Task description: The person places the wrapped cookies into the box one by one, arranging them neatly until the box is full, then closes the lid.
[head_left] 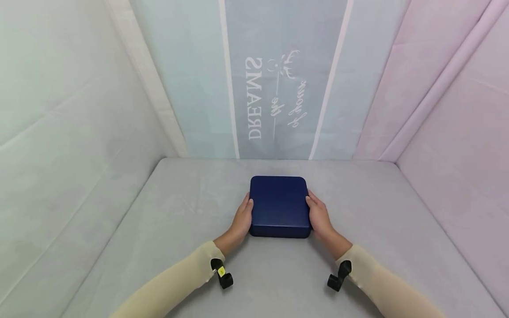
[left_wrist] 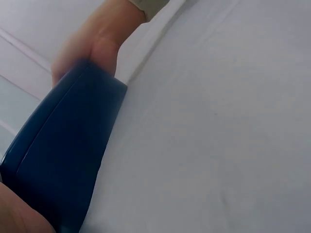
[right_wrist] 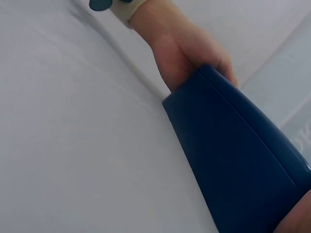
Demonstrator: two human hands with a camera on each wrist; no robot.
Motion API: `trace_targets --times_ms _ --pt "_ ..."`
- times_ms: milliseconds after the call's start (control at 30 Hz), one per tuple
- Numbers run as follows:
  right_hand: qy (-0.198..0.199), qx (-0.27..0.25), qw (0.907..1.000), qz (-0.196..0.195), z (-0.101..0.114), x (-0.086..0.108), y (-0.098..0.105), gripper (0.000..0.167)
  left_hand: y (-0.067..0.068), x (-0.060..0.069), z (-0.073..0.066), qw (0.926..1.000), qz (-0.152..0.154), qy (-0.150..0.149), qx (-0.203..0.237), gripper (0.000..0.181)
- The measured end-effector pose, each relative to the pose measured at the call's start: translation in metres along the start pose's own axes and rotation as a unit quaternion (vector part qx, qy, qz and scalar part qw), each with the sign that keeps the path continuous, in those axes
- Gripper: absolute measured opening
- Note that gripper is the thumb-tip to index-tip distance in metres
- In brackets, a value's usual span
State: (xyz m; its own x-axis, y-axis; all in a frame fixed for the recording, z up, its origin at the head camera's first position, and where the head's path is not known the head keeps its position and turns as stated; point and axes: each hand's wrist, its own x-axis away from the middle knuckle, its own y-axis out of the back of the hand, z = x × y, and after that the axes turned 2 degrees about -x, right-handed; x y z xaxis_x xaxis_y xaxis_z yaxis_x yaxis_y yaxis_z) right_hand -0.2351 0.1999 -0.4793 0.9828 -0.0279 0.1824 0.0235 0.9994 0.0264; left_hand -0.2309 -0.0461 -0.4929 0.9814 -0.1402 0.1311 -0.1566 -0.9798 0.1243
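A dark blue square box point(head_left: 280, 202) with rounded corners and a smooth, plain top is held between two hands over the grey padded surface. The left hand point(head_left: 241, 217) grips its left side, thumb at the top edge. On the opposite side the right hand point(head_left: 320, 216) holds it the same way. Both wrist views show the front wall of the box point(left_wrist: 68, 141), with a lid seam near its top. Fingers behind and below the box are partly hidden. Whether its underside touches the surface, I cannot tell.
A grey padded surface point(head_left: 191, 207) lies under the box. Fabric walls stand on the left point(head_left: 71, 110), right point(head_left: 457, 145) and back, the back one with printed mirrored lettering point(head_left: 254, 99). Small black wrist cameras point(head_left: 222, 274) sit on both beige sleeves point(head_left: 183, 274).
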Motion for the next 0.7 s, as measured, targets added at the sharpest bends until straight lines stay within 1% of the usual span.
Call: trace_targets --times_ms 167,333,400,500,567,633,700 --pt "-0.005 0.009 0.9999 -0.01 -0.002 0.007 -0.006 0.053 0.004 0.006 0.006 1.0 0.003 -0.007 0.003 0.059" --pt "-0.007 0.021 0.9996 -0.02 -0.008 0.01 -0.005 0.053 0.005 0.011 0.01 0.9999 0.009 -0.006 -0.002 0.06" --pt "-0.004 0.022 0.9996 -0.02 -0.01 0.01 -0.005 0.053 0.005 0.011 0.011 0.9999 0.012 -0.002 -0.009 0.06" --pt "0.002 0.011 0.9999 -0.01 -0.01 0.009 -0.006 0.053 0.008 0.007 0.011 0.9998 0.011 0.001 -0.015 0.062" --pt "0.005 0.001 1.0 -0.005 -0.009 0.007 -0.006 0.053 0.011 0.004 0.012 0.9998 0.006 0.004 -0.018 0.062" --pt "0.002 -0.005 1.0 0.003 -0.008 0.005 -0.008 0.053 0.015 0.002 0.013 0.9998 -0.002 -0.001 -0.02 0.062" --pt "-0.007 0.002 1.0 0.005 -0.006 0.002 -0.008 0.053 0.02 0.0 0.015 0.9996 -0.01 -0.004 -0.025 0.06"
